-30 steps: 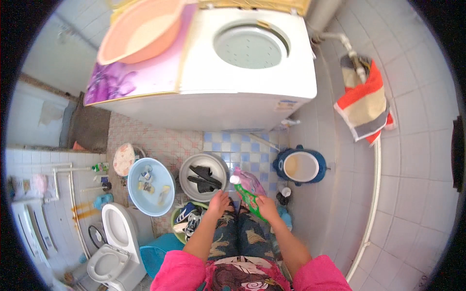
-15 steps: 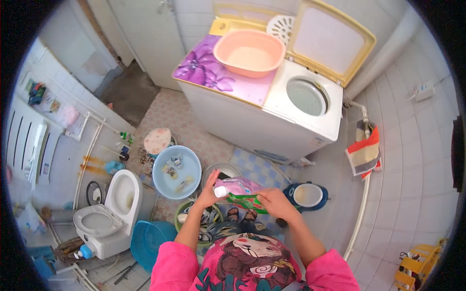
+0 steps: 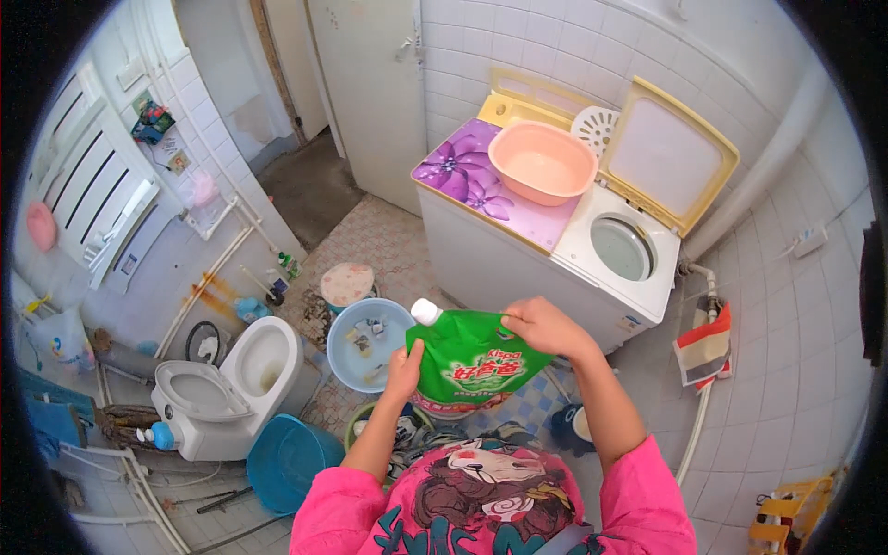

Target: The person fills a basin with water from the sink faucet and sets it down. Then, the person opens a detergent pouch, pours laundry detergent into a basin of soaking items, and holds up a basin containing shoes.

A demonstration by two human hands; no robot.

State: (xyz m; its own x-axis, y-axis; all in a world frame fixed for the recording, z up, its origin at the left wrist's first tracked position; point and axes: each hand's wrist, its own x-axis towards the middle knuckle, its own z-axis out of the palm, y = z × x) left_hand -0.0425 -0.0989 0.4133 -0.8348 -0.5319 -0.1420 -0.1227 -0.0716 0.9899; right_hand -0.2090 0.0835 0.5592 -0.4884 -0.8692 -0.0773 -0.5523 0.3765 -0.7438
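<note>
A green detergent refill pouch [image 3: 467,344] with a white screw cap [image 3: 426,312] is held up in front of my body. My left hand [image 3: 403,372] pinches its left edge below the cap. My right hand [image 3: 549,327] grips the upper right corner, thumb on the near face. The pouch's printed front is turned up toward me. Behind it, a light blue basin [image 3: 363,340] with water and a few small items stands on the floor, partly covered by the pouch. A green tub of clothes [image 3: 404,430] sits under my left forearm.
Ahead on the right stands a twin-tub washing machine [image 3: 518,236], one lid [image 3: 673,148] raised, with a peach basin [image 3: 541,162] on top. A white toilet [image 3: 264,356] and a blue bucket [image 3: 289,462] are at the left. A small dark blue bucket [image 3: 566,429] stands at the right.
The pouch has come up closer and turned from its pink side, seen at a slant, to its green front. Both hands have risen with it. The view has swung toward the left.
</note>
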